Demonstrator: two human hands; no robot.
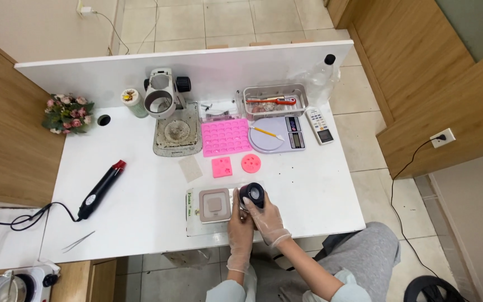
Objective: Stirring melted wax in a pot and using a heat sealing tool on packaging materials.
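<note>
Both gloved hands meet at the near edge of the white counter (141,184). The right hand (268,219) is wrapped around a small black cylinder (252,194) with a pale round face turned upward, holding it just right of a square grey mould (214,204) that lies on a flat card. The left hand (240,229) sits right beside it, fingers curled toward the underside of the cylinder; whether it grips the cylinder or only steadies it I cannot tell.

Farther off lie two small pink moulds, one square (222,167) and one round (251,163), then a large pink tray of cavities (226,137), a digital scale (278,135) and a microscope (163,95). A black heat gun (102,190) rests to the left, and tweezers (77,241) lie nearer still on that side.

To handle the cylinder well, it seems best to keep it level and low over the card, with the left hand bracing from below so the right can work without tilting it. Keeping it apart from the grey mould should avoid a knock.
</note>
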